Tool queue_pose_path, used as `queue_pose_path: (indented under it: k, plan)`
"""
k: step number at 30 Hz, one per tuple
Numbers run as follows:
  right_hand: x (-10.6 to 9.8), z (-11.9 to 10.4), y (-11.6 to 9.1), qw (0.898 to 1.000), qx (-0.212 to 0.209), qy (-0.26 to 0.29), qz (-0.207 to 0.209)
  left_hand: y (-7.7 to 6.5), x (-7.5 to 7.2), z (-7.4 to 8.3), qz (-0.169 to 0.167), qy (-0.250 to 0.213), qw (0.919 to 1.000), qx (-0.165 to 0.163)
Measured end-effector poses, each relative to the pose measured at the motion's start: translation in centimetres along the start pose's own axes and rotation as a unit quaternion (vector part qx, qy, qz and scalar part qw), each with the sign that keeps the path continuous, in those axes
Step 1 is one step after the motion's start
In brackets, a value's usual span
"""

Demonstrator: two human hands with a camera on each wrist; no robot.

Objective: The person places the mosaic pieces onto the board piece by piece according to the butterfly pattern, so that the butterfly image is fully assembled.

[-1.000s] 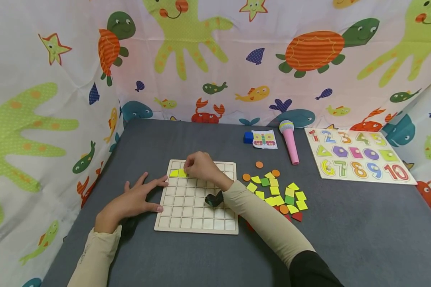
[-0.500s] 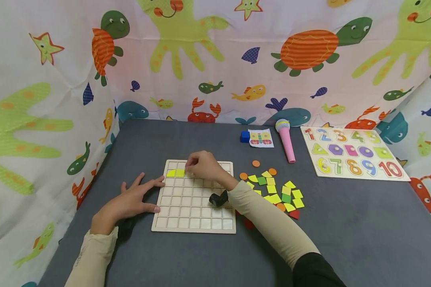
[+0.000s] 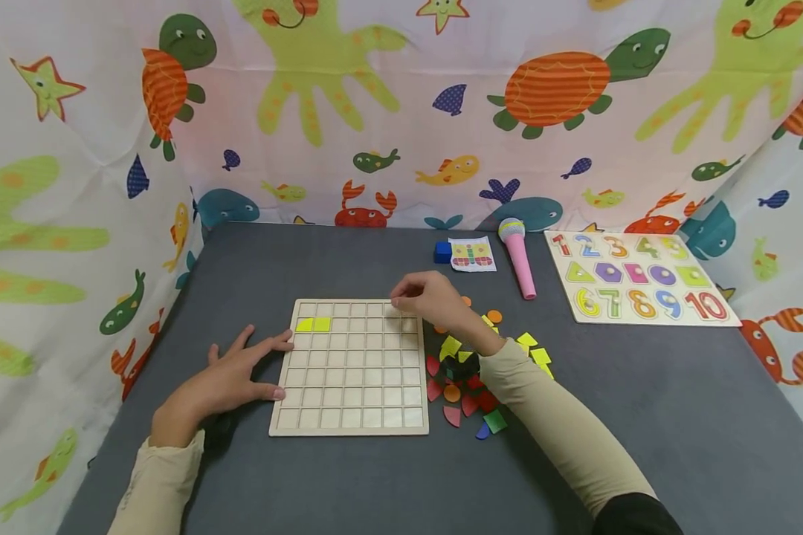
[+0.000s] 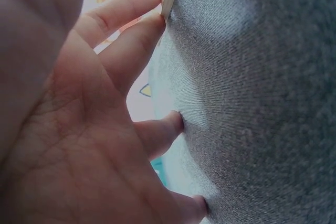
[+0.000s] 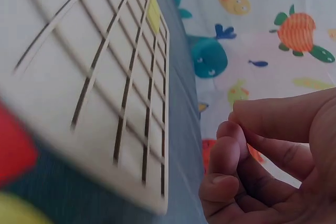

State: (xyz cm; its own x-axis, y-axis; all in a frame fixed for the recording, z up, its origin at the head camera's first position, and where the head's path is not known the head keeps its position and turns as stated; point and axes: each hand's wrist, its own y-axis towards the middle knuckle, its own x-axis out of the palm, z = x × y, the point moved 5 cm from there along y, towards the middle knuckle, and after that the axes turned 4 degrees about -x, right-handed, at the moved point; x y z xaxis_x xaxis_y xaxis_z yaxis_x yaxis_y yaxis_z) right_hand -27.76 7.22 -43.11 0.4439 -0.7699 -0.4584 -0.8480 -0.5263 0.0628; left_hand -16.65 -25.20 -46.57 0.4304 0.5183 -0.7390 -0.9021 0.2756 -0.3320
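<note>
A wooden grid board point(image 3: 351, 433) lies flat, with two yellow square tiles point(image 3: 313, 325) side by side in its second row from the top at left. My left hand point(image 3: 230, 379) has its fingers spread, thumb and a fingertip against the board's left edge; in the left wrist view its fingers point(image 4: 134, 51) touch the wooden edge and the cloth. Over the board's upper right corner is my right hand point(image 3: 435, 301). Seen from the right wrist, its thumb and forefinger point(image 5: 233, 127) meet at the tips, other fingers curled, and no tile shows between them.
Right of the board lie loose tiles: yellow squares point(image 3: 540, 356), red pieces point(image 3: 487, 401), orange discs point(image 3: 494, 316), a green square point(image 3: 495, 421). Behind are a blue block point(image 3: 443, 253), a pattern card point(image 3: 472, 255), a pink toy microphone point(image 3: 520, 264) and a number puzzle point(image 3: 642, 282).
My right hand has moved right from beside the two yellow tiles to the board's upper right corner. The left hand stays at the left edge. The head view has shifted slightly.
</note>
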Motion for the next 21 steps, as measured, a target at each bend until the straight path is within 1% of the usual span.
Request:
queue_pose_path:
  k: [3, 11, 17, 21]
  plan:
    - [-1.2, 0.3, -1.0, 1.000, 0.004, -0.019, 0.004, -0.2, -0.1, -0.1, 0.000, 0.002, 1.0000, -0.003]
    - [-4.0, 1.9, -3.5, 0.998, 0.008, -0.055, -0.010, -0.1, 0.0, -0.1, 0.000, 0.002, 1.0000, -0.010]
    - [-5.8, 3.2, -5.4, 0.993, 0.012, -0.113, -0.023, 0.0, 0.0, 0.0, 0.000, 0.000, 1.0000, -0.005]
    - [-6.4, 3.9, -6.2, 0.990, 0.009, -0.136, -0.042, 0.0, -0.1, -0.1, 0.000, 0.002, 1.0000, -0.008]
